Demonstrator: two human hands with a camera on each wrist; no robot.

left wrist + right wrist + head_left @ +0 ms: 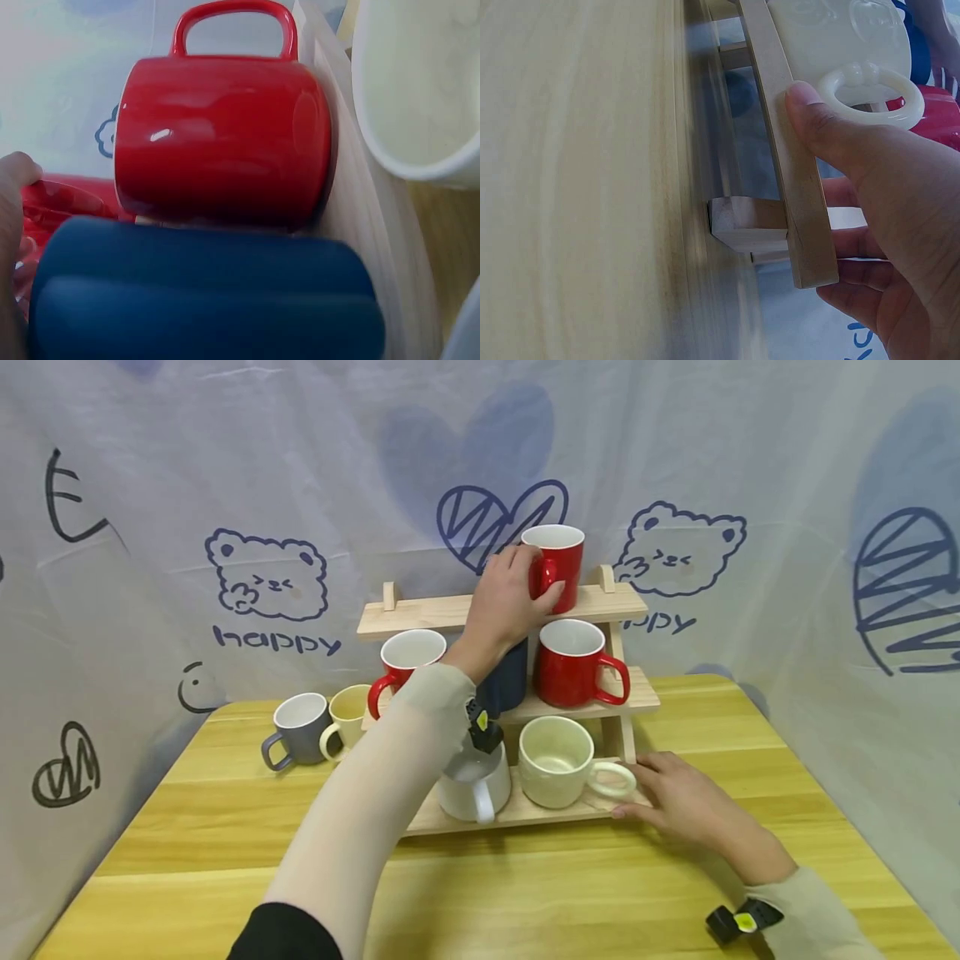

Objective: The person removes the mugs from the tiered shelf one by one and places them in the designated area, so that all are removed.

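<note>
On the top tier of a three-tier wooden rack [431, 612] stands a red mug [567, 575] with a white inside. My left hand [504, 602] grips it by its handle. Just below, in the left wrist view, are a second red mug [225, 142] and a dark blue mug [202, 300] on the middle tier. My right hand [682, 797] holds the right end of the bottom tier; its thumb [817, 112] lies on the front board, fingers behind. Beside that thumb is the ring handle of a cream mug [555, 764].
Another red mug [412, 653] occupies the middle tier's left side. A white mug [476, 781] is on the bottom tier, partly behind my left forearm. On the wooden table [172, 835], left of the rack, stand a grey mug [303, 735] and a yellow mug [351, 714]. A printed curtain hangs behind.
</note>
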